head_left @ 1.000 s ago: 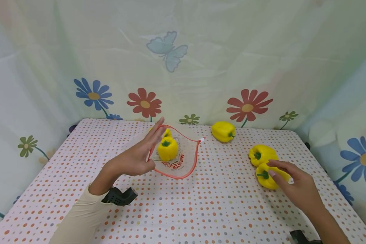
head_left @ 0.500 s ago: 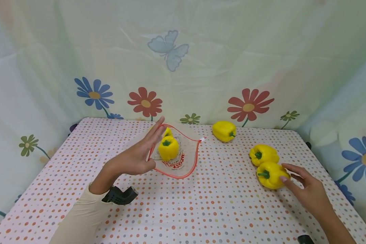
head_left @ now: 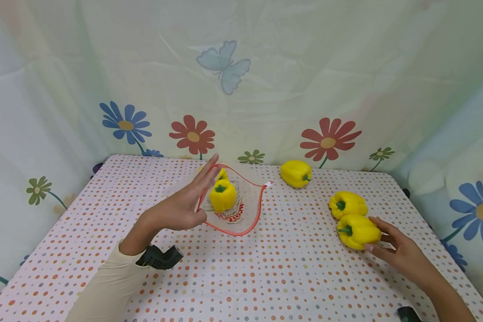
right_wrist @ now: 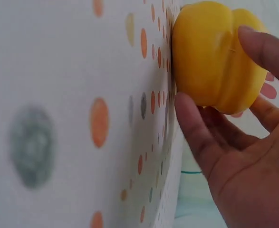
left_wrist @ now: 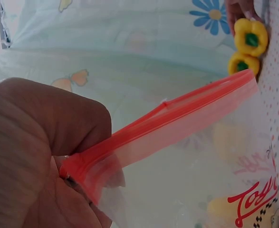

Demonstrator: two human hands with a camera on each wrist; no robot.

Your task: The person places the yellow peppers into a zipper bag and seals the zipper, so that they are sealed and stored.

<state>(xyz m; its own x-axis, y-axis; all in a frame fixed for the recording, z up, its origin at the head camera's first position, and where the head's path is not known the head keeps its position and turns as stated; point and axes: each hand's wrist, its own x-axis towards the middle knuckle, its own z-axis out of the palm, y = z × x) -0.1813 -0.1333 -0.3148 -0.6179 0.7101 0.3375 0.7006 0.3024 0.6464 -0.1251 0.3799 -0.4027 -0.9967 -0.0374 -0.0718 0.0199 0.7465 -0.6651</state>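
My left hand [head_left: 179, 209] holds the red-edged mouth of a clear zip bag [head_left: 247, 221], its thumb bent over the rim in the left wrist view. The bag gapes wide, with red lettering on its side. Inside lies a yellow bell pepper [head_left: 223, 197], and a second one, partly hidden, sits behind it. At the right, the thumb and fingers of my right hand [head_left: 404, 252] grip the blunt end of another yellow bell pepper [right_wrist: 210, 57], which rests on the table with its green stem pointing left.
A yellow bell pepper [head_left: 347, 204] touches the gripped one on its far side. Another bell pepper [head_left: 295, 173] lies near the back edge of the dotted table [head_left: 265, 286]. A printed curtain [head_left: 289, 80] hangs behind.
My right hand has shifted from above the near right pepper to its right end, and its thumb and fingers have come around it. The left hand and the bag have stayed in place.
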